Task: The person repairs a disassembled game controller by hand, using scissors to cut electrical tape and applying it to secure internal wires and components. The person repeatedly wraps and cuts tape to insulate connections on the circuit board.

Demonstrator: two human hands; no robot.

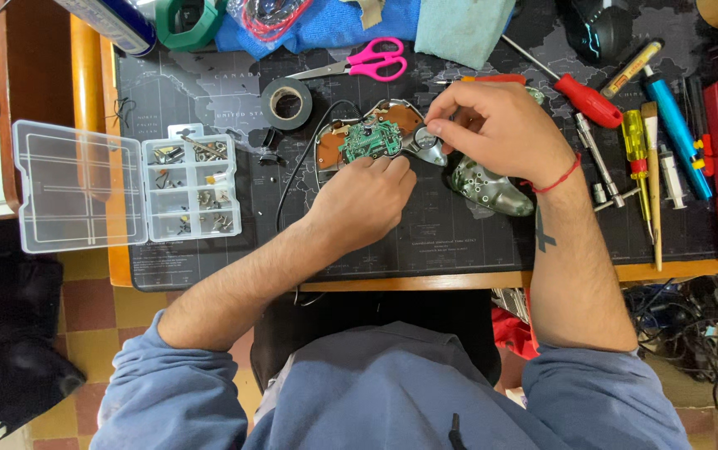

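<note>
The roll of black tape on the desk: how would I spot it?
Start at the dark desk mat and find the pink-handled scissors near its top edge. Just below their blades lies the black tape roll, flat, the only ring-shaped thing on the mat.

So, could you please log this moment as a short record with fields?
surface: dark desk mat
left hand: rests on the lower edge of the opened game controller
right hand: pinches a small round part at the controller's right end
exposed: green circuit board
beside: silver shell half, pink scissors, tape roll, open parts box
</note>
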